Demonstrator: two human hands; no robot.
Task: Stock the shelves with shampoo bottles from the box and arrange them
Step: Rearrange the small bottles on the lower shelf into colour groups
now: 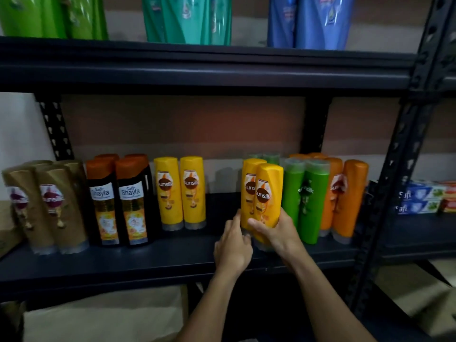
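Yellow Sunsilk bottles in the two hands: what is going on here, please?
A person is stocking the black shelf. The right hand grips the front yellow Sunsilk bottle low down, and the left hand holds the rear yellow Sunsilk bottle near its base. Both bottles are upright in the gap between the two standing yellow Sunsilk bottles and the green Sunsilk bottles. The hands hide whether they rest on the shelf yet.

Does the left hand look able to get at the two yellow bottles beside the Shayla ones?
Likely yes, once it lets go: the left hand holds the rear yellow bottle by its base, and only bare shelf separates it from that pair.
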